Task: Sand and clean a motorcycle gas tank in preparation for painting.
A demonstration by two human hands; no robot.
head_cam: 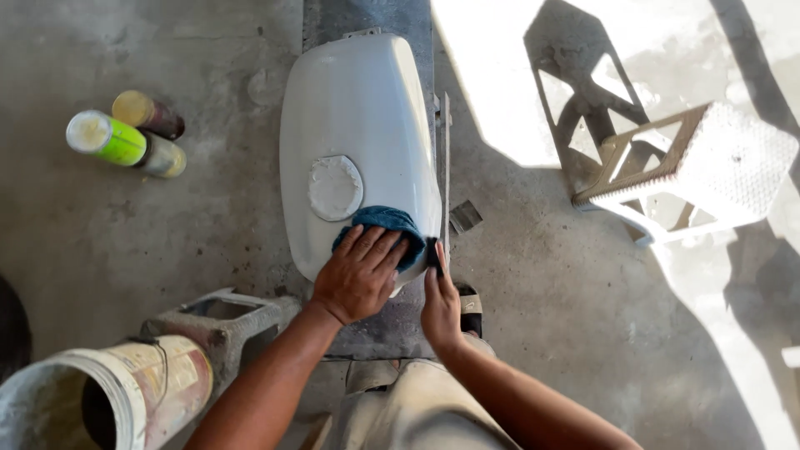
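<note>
Harsh sunlight upper right, crisp shadows, sharp focus.

Grey concrete floor (583, 333) carrying everything, dusty, right part sitting in sunlight. White fuel tank (358, 125) resting on dark strip running up middle of floor. 2 spray cans lying on sides at upper left: green-labelled can (125, 143) touching brown can (150, 113). White bucket (100, 400) lying tipped at lower left, concrete block (221, 321) standing just beside it. White plastic stool (700, 167) lying tipped over at right, casting shadow.
</note>
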